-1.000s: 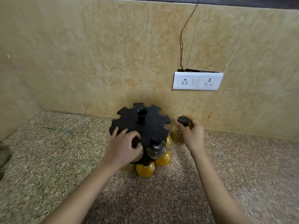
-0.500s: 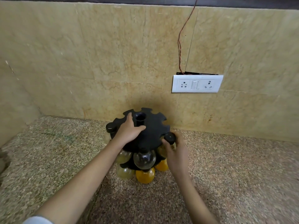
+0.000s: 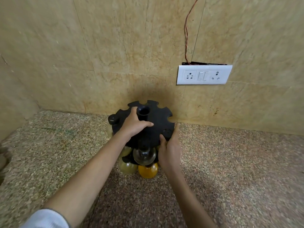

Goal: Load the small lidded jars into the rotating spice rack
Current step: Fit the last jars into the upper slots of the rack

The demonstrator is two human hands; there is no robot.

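The black rotating spice rack (image 3: 158, 129) stands on the counter against the wall, its notched top disc facing me. My left hand (image 3: 134, 125) rests flat on the disc beside the central post (image 3: 143, 112). Straight fingers of my right hand (image 3: 169, 146) lie along the disc's right front rim, thumb on its edge, holding nothing. A clear jar (image 3: 144, 155) hangs at the front, with an orange jar (image 3: 147, 170) and an olive jar (image 3: 127, 167) lower down. One black lid (image 3: 113, 120) sits in a slot at the left. Several notches at the back show no lid.
A speckled granite counter (image 3: 230, 170) spreads around the rack. The beige tiled wall is directly behind it, with a white socket plate (image 3: 204, 74) and a red wire above to the right. Another wall closes the left side.
A second ago my right hand carried a jar by its lid to the rack's right front. Now that hand has let go and lies straight along the rim. My left hand moved up beside the post.
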